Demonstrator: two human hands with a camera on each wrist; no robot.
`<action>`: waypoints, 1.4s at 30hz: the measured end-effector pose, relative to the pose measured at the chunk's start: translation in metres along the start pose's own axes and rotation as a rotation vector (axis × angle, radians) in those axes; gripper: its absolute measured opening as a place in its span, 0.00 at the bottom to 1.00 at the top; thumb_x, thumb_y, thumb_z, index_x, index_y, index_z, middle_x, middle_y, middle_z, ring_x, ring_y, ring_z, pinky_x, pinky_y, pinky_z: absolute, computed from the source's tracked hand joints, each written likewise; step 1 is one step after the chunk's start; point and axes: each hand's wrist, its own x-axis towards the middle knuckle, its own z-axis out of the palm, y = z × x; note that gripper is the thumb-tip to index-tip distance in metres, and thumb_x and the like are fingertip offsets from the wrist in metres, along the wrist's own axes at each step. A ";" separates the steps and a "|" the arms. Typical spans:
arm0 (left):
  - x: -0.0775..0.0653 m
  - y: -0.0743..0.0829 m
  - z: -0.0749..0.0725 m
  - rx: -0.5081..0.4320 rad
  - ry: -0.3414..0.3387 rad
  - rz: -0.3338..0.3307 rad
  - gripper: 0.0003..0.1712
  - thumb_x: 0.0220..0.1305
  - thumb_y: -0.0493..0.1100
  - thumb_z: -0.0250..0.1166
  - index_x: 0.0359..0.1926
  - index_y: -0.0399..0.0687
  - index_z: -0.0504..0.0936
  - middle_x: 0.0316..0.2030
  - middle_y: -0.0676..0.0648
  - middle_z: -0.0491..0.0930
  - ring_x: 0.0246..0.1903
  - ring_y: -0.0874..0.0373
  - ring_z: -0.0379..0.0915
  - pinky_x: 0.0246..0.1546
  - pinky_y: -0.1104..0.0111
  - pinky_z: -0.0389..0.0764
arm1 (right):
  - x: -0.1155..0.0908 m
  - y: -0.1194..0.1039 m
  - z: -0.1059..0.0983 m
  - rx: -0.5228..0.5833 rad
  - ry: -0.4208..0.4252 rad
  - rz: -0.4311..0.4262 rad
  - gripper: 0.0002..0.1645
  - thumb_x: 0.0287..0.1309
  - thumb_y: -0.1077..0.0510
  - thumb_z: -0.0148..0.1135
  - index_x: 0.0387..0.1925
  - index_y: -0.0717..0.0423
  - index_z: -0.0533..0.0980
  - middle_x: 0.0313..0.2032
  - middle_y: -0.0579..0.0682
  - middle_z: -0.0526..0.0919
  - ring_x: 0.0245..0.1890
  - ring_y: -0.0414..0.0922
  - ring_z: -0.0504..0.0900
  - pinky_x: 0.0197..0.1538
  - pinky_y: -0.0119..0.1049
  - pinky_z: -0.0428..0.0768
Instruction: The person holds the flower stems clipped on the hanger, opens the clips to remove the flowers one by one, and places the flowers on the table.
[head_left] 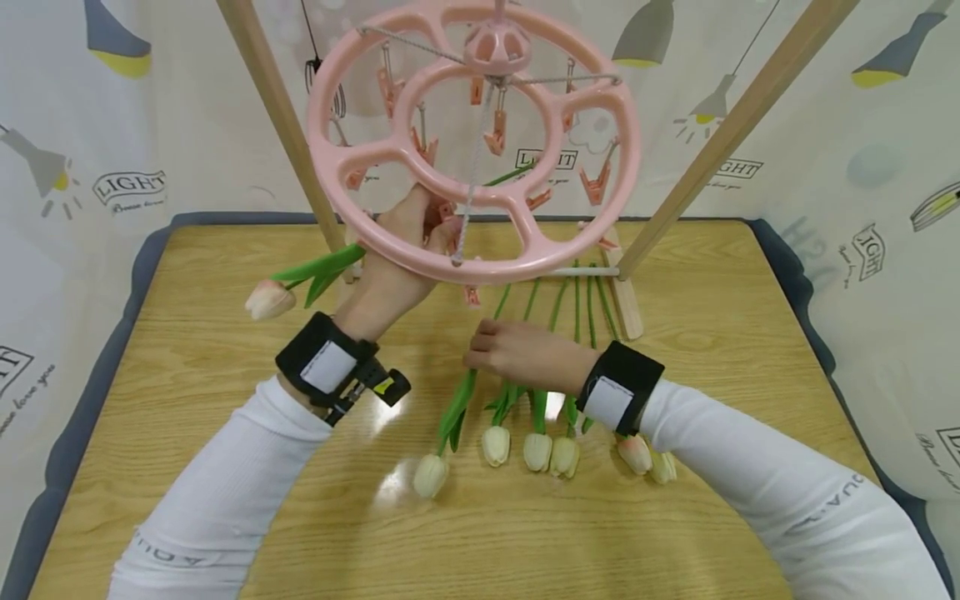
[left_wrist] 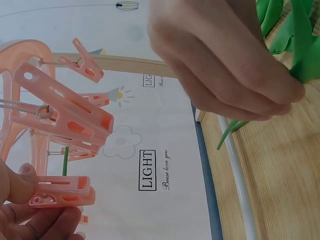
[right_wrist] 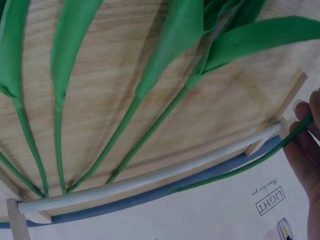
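Note:
My left hand (head_left: 416, 242) pinches a pink clothespin (left_wrist: 62, 190) between thumb and fingers, under the rim of a round pink hanging dryer (head_left: 480, 268). A tulip with a pale pink bloom (head_left: 270, 300) sticks out left of that hand; its green stem (left_wrist: 65, 161) shows beside the clothespin. I cannot tell whether the clothespin bites that stem. Over the table, my right hand (head_left: 528, 354) pinches a white tulip (head_left: 431, 476) near its leaves, the bloom toward me. In the right wrist view its stem (right_wrist: 235, 172) crosses the white bar.
Several tulips (head_left: 537, 452) lie side by side beneath my right forearm, stems pointing away. More clothespins (head_left: 595, 179) dangle from the dryer. A wooden frame (head_left: 705, 137) with a white crossbar (right_wrist: 150, 172) stands behind on the wooden table (head_left: 525, 542), before a printed cloth wall.

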 end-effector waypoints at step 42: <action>-0.003 -0.001 0.001 0.003 0.001 0.028 0.09 0.75 0.40 0.53 0.48 0.39 0.72 0.32 0.42 0.77 0.27 0.52 0.72 0.28 0.65 0.72 | 0.008 0.018 0.035 0.064 -0.064 0.056 0.13 0.65 0.68 0.58 0.47 0.54 0.80 0.42 0.49 0.84 0.42 0.45 0.78 0.44 0.37 0.79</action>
